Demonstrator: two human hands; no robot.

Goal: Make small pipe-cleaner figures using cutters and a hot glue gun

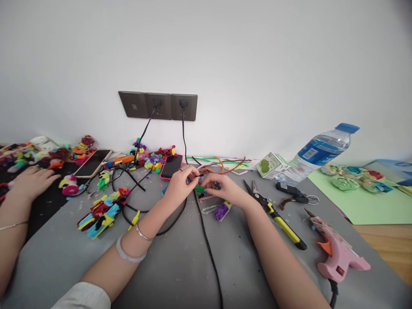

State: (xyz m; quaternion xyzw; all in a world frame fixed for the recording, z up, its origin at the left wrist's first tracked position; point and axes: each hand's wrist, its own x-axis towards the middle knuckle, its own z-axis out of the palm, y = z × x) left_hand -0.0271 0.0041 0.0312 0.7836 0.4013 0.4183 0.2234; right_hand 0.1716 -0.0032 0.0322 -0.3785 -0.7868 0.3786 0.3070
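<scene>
My left hand (182, 182) and my right hand (222, 189) meet at the middle of the grey table (180, 262), fingers pinched together on a small green pipe-cleaner piece (201, 189). A purple fuzzy bundle (222, 210) lies just below my right hand. Long pipe cleaners (222, 163) in several colours lie behind my hands near the wall. A bangle and a thin bracelet circle my left wrist.
Another person's hand (34, 180) rests at the far left. Two phones (171, 166) (93, 163), black cables (206, 240), colourful craft pieces (103, 212), yellow-handled pliers (277, 214), a pink glue gun (339, 253), keys (294, 195), a water bottle (317, 154), a small carton (272, 164) and green paper (363, 201) surround me.
</scene>
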